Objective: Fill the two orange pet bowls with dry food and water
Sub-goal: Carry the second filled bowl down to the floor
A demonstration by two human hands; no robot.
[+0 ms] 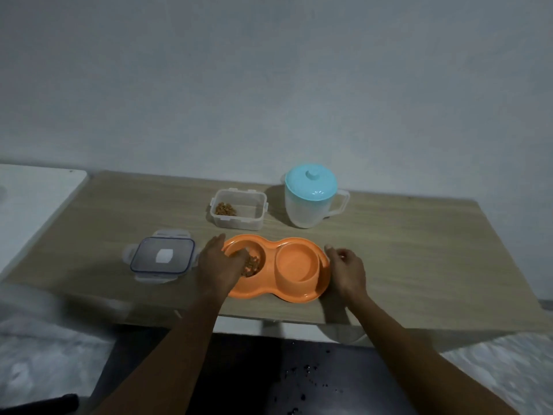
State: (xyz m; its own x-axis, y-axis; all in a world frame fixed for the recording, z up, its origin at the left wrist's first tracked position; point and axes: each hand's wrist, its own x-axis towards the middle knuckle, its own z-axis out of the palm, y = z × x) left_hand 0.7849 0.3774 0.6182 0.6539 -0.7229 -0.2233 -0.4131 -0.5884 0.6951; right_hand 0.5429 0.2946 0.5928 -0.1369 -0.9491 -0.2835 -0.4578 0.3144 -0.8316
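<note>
An orange double pet bowl (270,290) lies near the table's front edge. Its left bowl holds brown dry food (253,265); its right bowl (296,262) looks empty. My left hand (220,263) reaches into the left bowl, fingers down among the kibble; whether it holds any I cannot tell. My right hand (348,269) rests at the dish's right rim, fingers loosely curled and touching it. Behind the dish stands a clear plastic container (239,224) with a little kibble in one corner. A translucent pitcher with a blue lid (311,199) stands to its right.
The container's clear lid (163,259) lies flat to the left of the dish. The wooden table (404,259) backs onto a white wall. A white surface (33,199) adjoins it on the left. Dark floor with scattered specks lies below.
</note>
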